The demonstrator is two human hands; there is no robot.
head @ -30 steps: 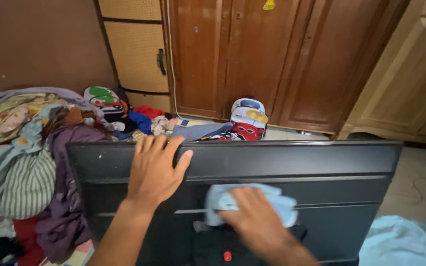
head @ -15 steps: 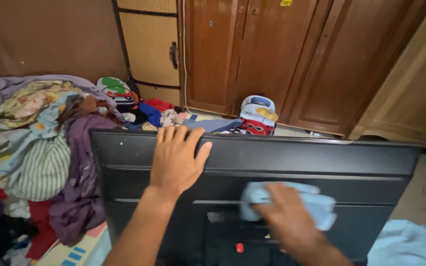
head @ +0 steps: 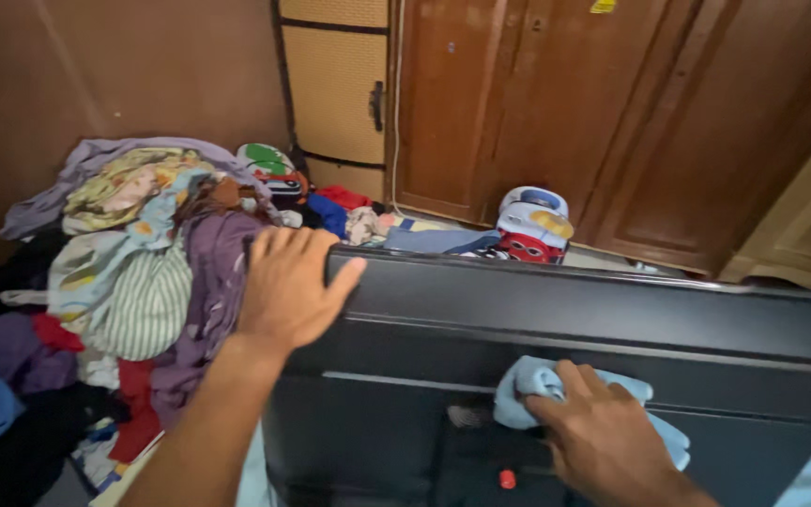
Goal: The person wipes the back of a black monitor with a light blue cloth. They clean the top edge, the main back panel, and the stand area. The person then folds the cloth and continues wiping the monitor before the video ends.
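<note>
Big black flat panel (head: 593, 319), looks like the back of a TV set: hard matte plastic, ridged in horizontal bands, dusty specks along the top edge, one small red dot low in the middle. It stands upright on the floor, tilted slightly, in front of the wooden wardrobe (head: 556, 113).

Left hand (head: 288, 286) lies flat over the panel's top left corner, fingers spread and draped over the edge, palm pressing, not clenched. Right hand (head: 607, 441) presses one light blue cloth (head: 537, 385) against the panel's middle band; fingers curled down over it, gripping it. Cloth is soft, crumpled, sticks out on both sides of the hand.

Left of the panel: one large heap of clothes (head: 133, 272), soft and rumpled, touching the panel's left edge. Purple fabric, a green-white striped piece, floral yellow print, red and dark bits.

Behind the panel: two helmet-like rounded toys, one green-white (head: 269, 164), one white-blue-red (head: 532, 221), glossy hard shells. Wardrobe doors are brown varnished wood; beside them one cabinet door (head: 335, 80) with pale woven panel and dark handle. One thin white cable runs down between them.
</note>
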